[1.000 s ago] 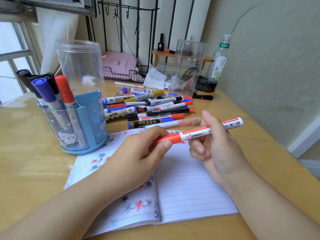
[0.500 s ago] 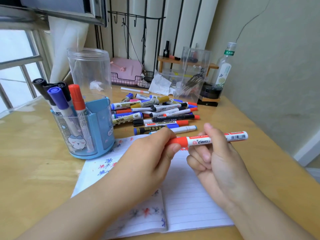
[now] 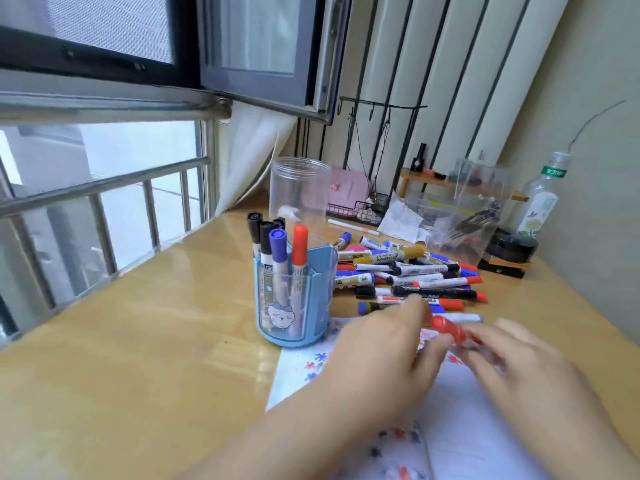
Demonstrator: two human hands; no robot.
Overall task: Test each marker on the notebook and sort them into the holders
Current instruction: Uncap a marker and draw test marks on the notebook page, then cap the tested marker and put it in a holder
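The left hand [image 3: 384,355] still pinches the red cap [image 3: 445,328], and the right hand [image 3: 530,372] still grips the marker's blurry body. Both hands have moved lower over the notebook [image 3: 460,427], and the view has swung left.

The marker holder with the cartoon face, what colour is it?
Light blue plastic marker holder, seen in the head view.

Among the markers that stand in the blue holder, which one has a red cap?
The rightmost marker in the blue holder; the others beside it have black or blue caps.

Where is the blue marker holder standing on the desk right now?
In the head view the blue marker holder stands mid-desk, just left of the marker pile, at the notebook's far left corner, before the clear jar.
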